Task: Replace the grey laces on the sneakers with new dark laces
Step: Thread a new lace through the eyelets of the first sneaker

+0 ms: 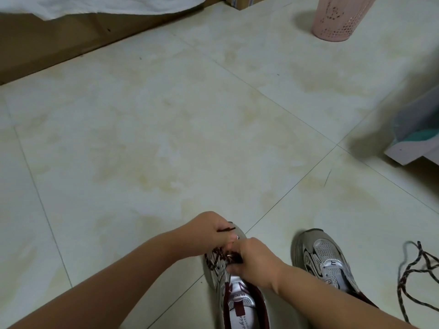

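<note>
Left hand (209, 231) pinches the limp dark lace (225, 229); right hand (251, 260), fingers curled, apparently grips lace below the fingertips on the sneaker (234, 293). Hold near the tip.

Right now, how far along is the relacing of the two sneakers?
About halfway through the first. The left hand and right hand pinch the dark maroon lace, threaded through the front eyelets of the silver-grey sneaker. The second silver mesh sneaker is unlaced; a loose dark cord lies beside it.

The scene is softly and evenly lit; diffuse shadows are cast leftward beside the pink bin (337, 17). Edges are bent and slightly blurred.
</note>
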